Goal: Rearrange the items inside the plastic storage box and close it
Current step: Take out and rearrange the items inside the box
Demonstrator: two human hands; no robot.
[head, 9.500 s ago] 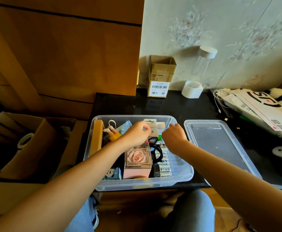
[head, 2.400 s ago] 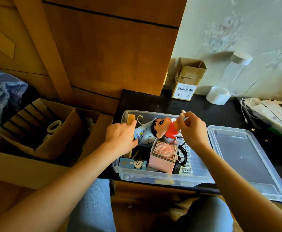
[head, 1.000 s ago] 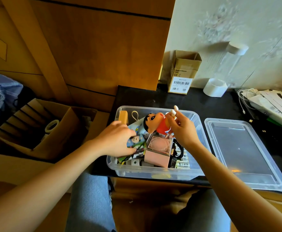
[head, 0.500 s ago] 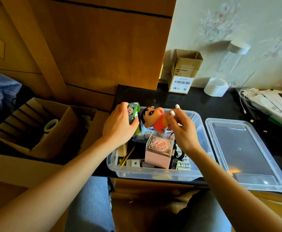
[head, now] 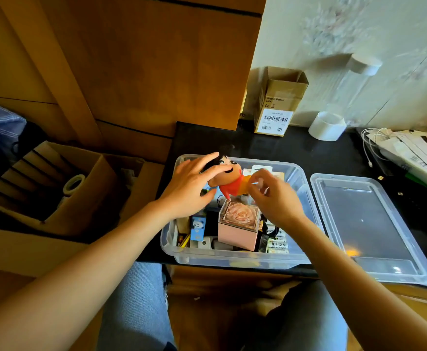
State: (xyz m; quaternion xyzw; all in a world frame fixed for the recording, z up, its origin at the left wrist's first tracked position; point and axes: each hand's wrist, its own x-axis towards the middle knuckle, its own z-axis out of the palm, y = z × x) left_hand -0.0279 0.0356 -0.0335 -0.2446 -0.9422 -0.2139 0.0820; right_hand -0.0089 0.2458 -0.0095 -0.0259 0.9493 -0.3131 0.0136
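Observation:
A clear plastic storage box stands at the front edge of a black tabletop, full of small items. Its clear lid lies flat to the right of it. A cartoon boy doll in a red shirt hangs sideways over the back of the box. My right hand pinches the doll's lower body. My left hand lies on the doll's black hair with fingers spread and fairly straight. Below them sit a pink rose gift box, a small blue box and batteries.
A small open carton, a white tape roll and a clear tube stand at the back wall. Cables and papers lie at far right. On the floor to the left is an open cardboard box holding a tape roll.
My left hand no longer holds the small green box and has moved onto the doll's head. The doll now hangs lower and more sideways over the box.

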